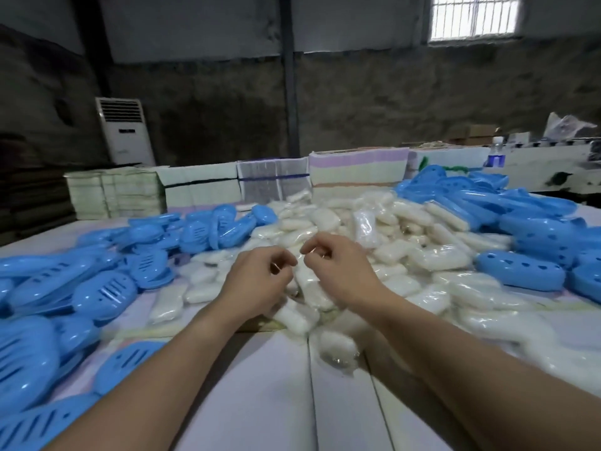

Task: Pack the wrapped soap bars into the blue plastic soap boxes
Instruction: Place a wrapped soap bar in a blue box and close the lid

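Grey walls stand behind the bench (260, 402), where the left hand (257, 281) and right hand (338, 271) hold curled grips over the wrapped soap bars (325, 222), pinching what I cannot tell, so take one bar firmly, then reach for a blue box (104, 294).

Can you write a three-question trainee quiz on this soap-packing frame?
1. True or false: the left hand and right hand are both over the pile of wrapped soap bars.
2. Which blue pieces lie at the person's left? A) slotted pieces B) pieces with round holes
3. Fill in: behind the soap pile stand stacks of flat, bundled ____.

Key: 1 true. 2 A; the round-holed pieces lie at the right. 3 sheets, of paper or card; which one cannot be told.
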A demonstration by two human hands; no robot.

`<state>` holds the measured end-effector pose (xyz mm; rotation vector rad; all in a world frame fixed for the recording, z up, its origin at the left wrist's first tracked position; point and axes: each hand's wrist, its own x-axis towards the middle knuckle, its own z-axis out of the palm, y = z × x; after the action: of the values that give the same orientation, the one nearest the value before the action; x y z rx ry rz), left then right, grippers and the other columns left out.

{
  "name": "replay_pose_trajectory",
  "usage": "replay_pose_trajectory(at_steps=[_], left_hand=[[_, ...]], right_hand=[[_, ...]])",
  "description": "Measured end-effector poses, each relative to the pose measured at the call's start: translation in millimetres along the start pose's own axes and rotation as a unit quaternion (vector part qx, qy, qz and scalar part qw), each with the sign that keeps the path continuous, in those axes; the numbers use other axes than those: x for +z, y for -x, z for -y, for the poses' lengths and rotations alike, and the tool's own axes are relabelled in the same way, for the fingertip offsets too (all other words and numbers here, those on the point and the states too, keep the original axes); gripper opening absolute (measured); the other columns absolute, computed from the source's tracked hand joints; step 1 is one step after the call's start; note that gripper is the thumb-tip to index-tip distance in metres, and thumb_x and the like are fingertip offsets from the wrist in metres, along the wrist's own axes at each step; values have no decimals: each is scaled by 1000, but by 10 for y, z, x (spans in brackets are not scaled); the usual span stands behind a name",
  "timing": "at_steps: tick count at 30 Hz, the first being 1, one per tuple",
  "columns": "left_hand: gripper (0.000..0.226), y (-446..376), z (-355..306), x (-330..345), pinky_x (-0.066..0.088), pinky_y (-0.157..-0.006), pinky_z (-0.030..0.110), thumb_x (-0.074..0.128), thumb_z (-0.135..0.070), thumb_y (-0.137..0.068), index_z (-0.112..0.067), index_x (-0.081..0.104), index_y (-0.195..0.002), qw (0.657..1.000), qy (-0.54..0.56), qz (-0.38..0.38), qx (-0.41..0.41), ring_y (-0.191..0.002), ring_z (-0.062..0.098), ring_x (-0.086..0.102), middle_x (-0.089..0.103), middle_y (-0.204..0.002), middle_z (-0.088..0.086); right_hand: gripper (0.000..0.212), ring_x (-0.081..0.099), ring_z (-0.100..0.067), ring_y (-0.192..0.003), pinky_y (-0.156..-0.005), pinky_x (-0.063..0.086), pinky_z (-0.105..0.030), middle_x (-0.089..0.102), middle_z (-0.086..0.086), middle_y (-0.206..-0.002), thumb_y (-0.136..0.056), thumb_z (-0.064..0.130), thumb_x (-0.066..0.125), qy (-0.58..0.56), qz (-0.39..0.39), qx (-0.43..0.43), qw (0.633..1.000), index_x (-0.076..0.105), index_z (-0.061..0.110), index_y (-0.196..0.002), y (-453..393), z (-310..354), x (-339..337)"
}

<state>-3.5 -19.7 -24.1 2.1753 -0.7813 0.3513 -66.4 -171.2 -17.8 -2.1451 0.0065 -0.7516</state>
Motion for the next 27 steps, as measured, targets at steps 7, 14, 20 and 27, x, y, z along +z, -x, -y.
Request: replay_pose_trajectory(at_steps=[7, 14, 20, 27], left_hand=[[21, -188, 204, -219, 53, -74, 33, 59, -21, -86, -39, 65, -95, 993, -71, -67, -73, -89, 10, 63, 69, -93, -13], [48, -574, 754, -799, 43, -103, 44, 51, -30, -94, -21, 45, -141, 922, -304, -30, -238, -131, 38, 44, 48, -143, 11], [68, -604, 1169, -931, 37, -111, 50, 44, -43, -101, -17, 13, -156, 867, -346, 40, -355, -134, 40, 44, 40, -151, 21], [76, -657, 1293, -940, 26, -115, 51, 51, -29, -98, -16, 5, -158, 856, -340, 34, -388, -136, 38, 43, 44, -149, 20]], right_hand=[[18, 57, 0, -74, -69, 44, -23, 63, 21, -73, -82, 22, 61, 58, 89, -67, 992, 65, 37, -90, 33, -67, 51], [21, 52, 0, -89, -74, 38, -18, 59, 28, -80, -83, 23, 61, 75, 119, -117, 983, 61, 42, -95, 42, -82, 70], [24, 49, 2, -92, -73, 34, -16, 54, 35, -93, -85, 25, 59, 79, 124, -145, 978, 55, 48, -93, 44, -101, 67], [23, 49, 0, -94, -74, 36, -16, 59, 19, -87, -87, 25, 58, 57, 136, -138, 979, 59, 45, -99, 71, -130, 44]])
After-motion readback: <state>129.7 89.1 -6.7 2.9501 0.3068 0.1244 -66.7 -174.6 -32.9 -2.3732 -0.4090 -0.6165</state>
